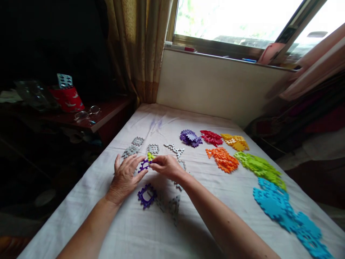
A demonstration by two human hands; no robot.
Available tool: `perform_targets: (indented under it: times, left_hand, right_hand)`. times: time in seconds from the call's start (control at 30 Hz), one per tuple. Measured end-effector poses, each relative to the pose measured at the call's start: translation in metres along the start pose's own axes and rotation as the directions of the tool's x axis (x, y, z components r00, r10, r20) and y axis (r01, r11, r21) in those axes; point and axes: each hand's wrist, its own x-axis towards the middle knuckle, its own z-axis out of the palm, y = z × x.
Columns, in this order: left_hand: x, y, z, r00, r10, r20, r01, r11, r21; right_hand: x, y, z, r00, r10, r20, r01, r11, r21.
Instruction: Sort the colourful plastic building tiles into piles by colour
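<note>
A purple toothed building piece [145, 164] lies between my two hands. My left hand [125, 178] curls around its left side, with the thumb and index finger at its edges. My right hand [167, 166] pinches its right end, the fingertips hiding that part. Just behind these fingertips shows a lime green piece [150, 156]; whether it is joined to the purple one I cannot tell. Nearer to me lies a round purple gear piece [139, 194] with an open middle. Grey pieces [153, 148] are scattered around both hands, some partly covered.
Piles of purple [185, 137], red [211, 137], yellow [237, 142], orange [225, 160], lime [260, 166] and blue pieces [277, 205] spread over the right side of the sheet [212, 190]. Eyeglasses [87, 113] and a red container [68, 100] stand on a dark table at left.
</note>
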Motion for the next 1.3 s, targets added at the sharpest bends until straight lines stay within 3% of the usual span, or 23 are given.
perform_targets:
  times: [0.1,0.2,0.3,0.37,0.47,0.53,0.63,0.73,0.8,0.87,0.97,1.07,1.17,1.3]
  left_hand:
    - [-0.001,0.000,0.001,0.999,-0.029,0.018,0.030,0.999,-0.038]
    - [-0.001,-0.002,0.002,0.997,-0.078,0.022,0.079,0.996,-0.042]
    - [0.000,-0.005,0.003,0.995,-0.098,-0.008,0.098,0.995,-0.015]
    - [0.001,-0.007,0.004,0.995,-0.102,-0.021,0.103,0.995,0.006]
    - [0.002,-0.009,0.005,0.992,-0.120,-0.033,0.121,0.992,0.031]
    - [0.002,-0.011,0.005,0.991,-0.129,-0.034,0.130,0.991,0.038]
    - [0.003,-0.013,0.006,0.991,-0.126,-0.041,0.128,0.991,0.031]
    - [0.005,-0.014,0.008,0.988,-0.150,-0.042,0.151,0.988,0.017]
    - [0.006,-0.015,0.008,0.983,-0.179,-0.034,0.179,0.984,0.011]
    - [0.007,-0.016,0.008,0.979,-0.203,-0.031,0.203,0.979,0.009]
    - [0.008,-0.017,0.006,0.972,-0.233,-0.040,0.233,0.972,0.009]
    - [0.009,-0.020,0.003,0.960,-0.274,-0.061,0.276,0.961,0.019]
    - [0.008,-0.025,0.002,0.950,-0.301,-0.082,0.304,0.953,0.017]
    - [0.007,-0.031,0.004,0.946,-0.313,-0.088,0.315,0.949,0.010]
  right_hand:
    - [0.006,0.009,-0.011,0.999,0.040,-0.027,-0.038,0.995,0.094]
    - [0.017,0.027,-0.049,0.969,0.168,-0.183,-0.133,0.973,0.191]
    - [0.029,0.044,-0.096,0.832,0.386,-0.399,-0.302,0.918,0.257]
    - [0.034,0.055,-0.123,0.740,0.473,-0.478,-0.402,0.881,0.248]
    - [0.035,0.071,-0.147,0.694,0.498,-0.520,-0.475,0.859,0.189]
    - [0.030,0.079,-0.149,0.680,0.489,-0.546,-0.507,0.852,0.132]
    - [0.014,0.083,-0.132,0.696,0.439,-0.568,-0.513,0.858,0.036]
    - [-0.013,0.070,-0.095,0.822,0.291,-0.489,-0.401,0.906,-0.137]
    - [-0.034,0.052,-0.065,0.921,0.156,-0.356,-0.254,0.935,-0.247]
    - [-0.054,0.031,-0.037,0.980,0.012,-0.197,-0.077,0.943,-0.324]
    - [-0.073,0.000,-0.003,0.987,-0.158,0.001,0.143,0.892,-0.429]
    - [-0.076,-0.020,0.017,0.969,-0.218,0.114,0.245,0.806,-0.539]
    - [-0.068,-0.028,0.023,0.970,-0.207,0.130,0.244,0.771,-0.588]
    - [-0.054,-0.022,0.016,0.989,-0.134,0.057,0.143,0.829,-0.540]
